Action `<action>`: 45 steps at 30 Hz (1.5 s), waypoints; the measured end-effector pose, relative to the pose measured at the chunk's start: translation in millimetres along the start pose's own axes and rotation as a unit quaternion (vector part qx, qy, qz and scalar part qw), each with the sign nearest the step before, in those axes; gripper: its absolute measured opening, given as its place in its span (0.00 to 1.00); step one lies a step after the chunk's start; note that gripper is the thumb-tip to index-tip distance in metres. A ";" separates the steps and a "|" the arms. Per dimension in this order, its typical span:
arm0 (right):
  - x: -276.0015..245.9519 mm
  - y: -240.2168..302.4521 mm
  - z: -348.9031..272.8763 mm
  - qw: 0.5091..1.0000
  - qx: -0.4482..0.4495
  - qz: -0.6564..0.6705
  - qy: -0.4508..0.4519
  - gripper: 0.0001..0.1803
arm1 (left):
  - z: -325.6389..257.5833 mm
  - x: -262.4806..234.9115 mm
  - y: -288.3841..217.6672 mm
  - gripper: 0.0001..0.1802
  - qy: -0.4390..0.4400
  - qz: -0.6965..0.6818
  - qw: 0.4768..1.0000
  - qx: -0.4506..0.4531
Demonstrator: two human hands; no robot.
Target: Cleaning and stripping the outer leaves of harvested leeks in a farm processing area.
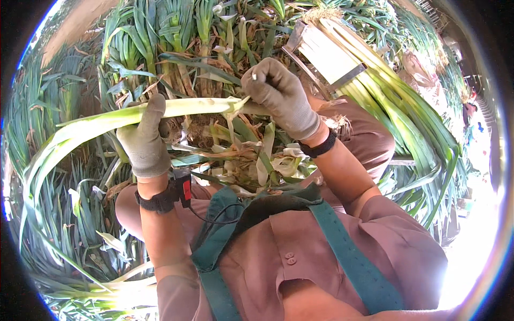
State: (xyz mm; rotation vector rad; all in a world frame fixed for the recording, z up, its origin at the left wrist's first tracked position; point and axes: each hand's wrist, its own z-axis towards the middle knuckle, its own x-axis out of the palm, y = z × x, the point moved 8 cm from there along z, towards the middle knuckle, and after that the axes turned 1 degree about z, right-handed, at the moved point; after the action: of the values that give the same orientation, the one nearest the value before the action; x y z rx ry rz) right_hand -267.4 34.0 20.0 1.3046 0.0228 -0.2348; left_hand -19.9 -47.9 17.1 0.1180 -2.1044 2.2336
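Observation:
A long leek (198, 106) lies across in front of me, its pale stalk to the right and its green leaves drooping far down on the left. My left hand (143, 140), in a grey-beige glove, is closed around the stalk with the thumb on top. At the stalk's right end, a torn flap of outer leaf (233, 111) stands away from it. My right hand (282, 97), gloved too, is closed in a pinch there on what looks like a strip of that leaf. A small white bit shows at its fingertips; the fingers hide the rest.
Loose peeled leaves (267, 163) litter the ground between my knees. A bundle of trimmed leeks (396, 101) lies at the right beside a metal-edged stand with a pale panel (326, 56). Unpeeled leeks (176, 27) are heaped at the back and along the left.

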 end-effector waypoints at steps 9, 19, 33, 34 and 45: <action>-66.6 16.6 -4.5 0.954 -0.109 -0.165 -0.225 0.08 | -13.3 -59.7 -40.1 0.10 -0.120 -0.062 0.988 0.070; 67.9 78.0 -22.4 0.921 -0.209 -0.327 -0.036 0.19 | -84.8 -98.6 -39.7 0.17 -0.179 0.015 0.982 0.052; 88.4 53.9 -45.5 0.901 -0.294 -0.320 0.012 0.06 | -104.4 -73.3 -21.6 0.20 -0.154 0.004 0.987 0.031; 86.7 49.7 -50.5 0.906 -0.284 -0.313 0.037 0.06 | -104.1 -73.1 -19.1 0.19 -0.152 -0.014 0.988 0.037; -2.9 -13.1 -52.5 0.830 -0.055 -0.525 0.179 0.15 | -109.6 -99.2 -39.8 0.20 -0.186 0.036 0.978 0.092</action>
State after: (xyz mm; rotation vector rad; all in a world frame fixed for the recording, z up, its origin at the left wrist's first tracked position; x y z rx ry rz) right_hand -266.6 81.5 -6.0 1.0843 1.0867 -0.9062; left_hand 82.1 64.1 39.8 0.5164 -2.0841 2.6189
